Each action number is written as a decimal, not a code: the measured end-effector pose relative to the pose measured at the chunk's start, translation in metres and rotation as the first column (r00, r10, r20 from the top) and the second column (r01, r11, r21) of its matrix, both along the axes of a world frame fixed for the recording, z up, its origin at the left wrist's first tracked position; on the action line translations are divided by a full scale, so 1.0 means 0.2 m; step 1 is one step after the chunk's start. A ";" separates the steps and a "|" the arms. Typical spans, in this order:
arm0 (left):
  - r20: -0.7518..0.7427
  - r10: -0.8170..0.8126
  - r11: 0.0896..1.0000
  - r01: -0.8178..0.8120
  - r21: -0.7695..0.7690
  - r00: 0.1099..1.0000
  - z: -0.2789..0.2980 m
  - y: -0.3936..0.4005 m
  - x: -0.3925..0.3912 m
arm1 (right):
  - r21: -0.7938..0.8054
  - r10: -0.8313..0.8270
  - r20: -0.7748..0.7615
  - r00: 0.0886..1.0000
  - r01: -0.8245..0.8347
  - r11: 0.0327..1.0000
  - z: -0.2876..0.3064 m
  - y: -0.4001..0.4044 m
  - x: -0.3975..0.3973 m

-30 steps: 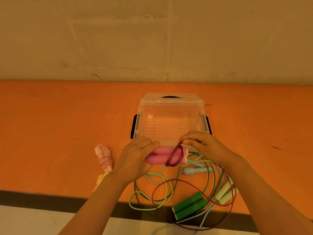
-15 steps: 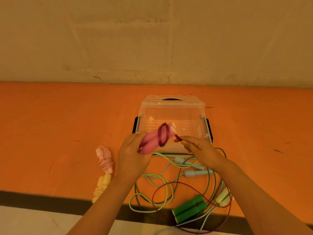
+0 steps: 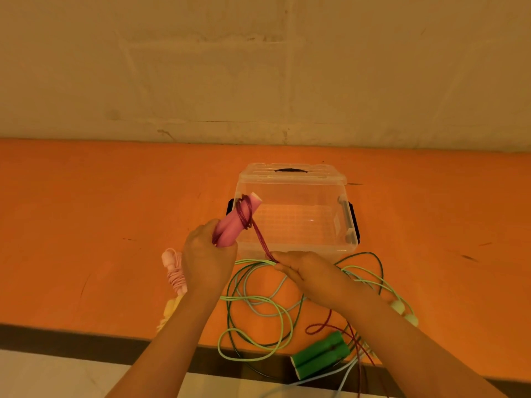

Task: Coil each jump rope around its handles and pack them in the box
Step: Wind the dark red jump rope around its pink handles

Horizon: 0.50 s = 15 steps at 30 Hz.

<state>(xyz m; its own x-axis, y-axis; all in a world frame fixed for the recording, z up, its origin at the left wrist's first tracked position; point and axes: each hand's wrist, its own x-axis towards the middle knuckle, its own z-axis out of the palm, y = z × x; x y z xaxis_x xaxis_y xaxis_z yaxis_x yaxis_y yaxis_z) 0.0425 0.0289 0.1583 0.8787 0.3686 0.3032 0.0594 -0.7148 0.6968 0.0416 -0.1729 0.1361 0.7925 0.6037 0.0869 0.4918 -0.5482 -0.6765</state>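
Left-hand [image 3: 207, 255] grip, half-wound pink handles [image 3: 236, 222]

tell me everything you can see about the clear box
The clear box is see-through plastic, rectangular, with rounded corners and a ribbed floor. It stands open and upright on the orange table, nothing inside it. Its clear lid, with a dark handle slot, sits at the far rim. A black latch shows on each short side. The pink handles are held up in front of its left corner; whether they touch it cannot be told.
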 end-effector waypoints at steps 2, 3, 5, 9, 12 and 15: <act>-0.051 0.038 0.999 -0.037 0.030 0.998 -0.01 0.03 0.02 | -0.147 -0.021 0.103 0.994 0.036 0.988 -0.02 0.00 0.01; -0.069 0.055 0.997 -0.051 0.054 0.996 -0.01 0.04 0.02 | -0.188 -0.035 0.155 0.987 0.065 0.980 -0.03 0.00 0.02; -0.086 0.079 0.992 -0.070 0.106 0.993 -0.01 0.06 0.02 | -0.191 -0.055 0.241 0.969 0.103 0.976 -0.02 0.00 0.02; -0.119 0.114 0.974 -0.087 0.211 0.986 -0.01 0.09 0.03 | -0.152 -0.090 0.435 0.896 0.171 0.973 -0.02 -0.02 0.03; -0.143 0.112 0.947 -0.062 0.314 0.983 -0.02 0.08 0.01 | -0.137 -0.063 0.517 0.854 0.156 0.978 -0.01 -0.02 0.03; -0.163 0.068 0.891 0.013 0.454 0.984 -0.04 0.03 0.00 | -0.118 0.017 0.604 0.797 0.068 0.991 0.04 0.01 0.00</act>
